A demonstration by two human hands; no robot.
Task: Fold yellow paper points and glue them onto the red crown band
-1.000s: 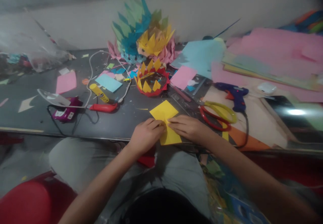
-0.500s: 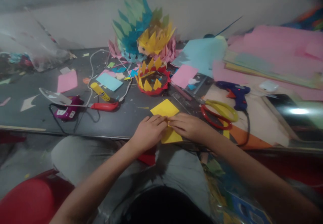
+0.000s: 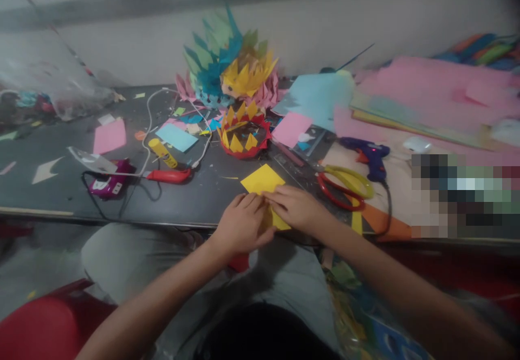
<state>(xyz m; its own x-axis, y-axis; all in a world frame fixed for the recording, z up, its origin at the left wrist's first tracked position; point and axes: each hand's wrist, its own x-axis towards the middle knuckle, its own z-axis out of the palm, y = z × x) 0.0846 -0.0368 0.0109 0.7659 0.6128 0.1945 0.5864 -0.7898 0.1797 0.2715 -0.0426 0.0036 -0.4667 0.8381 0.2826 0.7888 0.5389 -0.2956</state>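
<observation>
A yellow paper square (image 3: 262,180) lies at the near edge of the dark table (image 3: 60,187). My left hand (image 3: 244,224) and my right hand (image 3: 294,205) both press down on its near half, fingers curled and meeting at a fold in the middle. Only the far corner and a sliver at the right show. Just behind the sheet sits a red and yellow paper crown (image 3: 244,132).
Red-and-yellow scissors (image 3: 345,184) and a blue glue gun (image 3: 368,154) lie to the right. A glue stick (image 3: 161,152), a red tool (image 3: 168,175) and cables lie left. Spiky paper flowers (image 3: 231,67) stand at the back. Coloured sheets (image 3: 426,89) pile at right.
My hands have slid closer together over the yellow sheet, covering more of it. The view has shifted slightly.
</observation>
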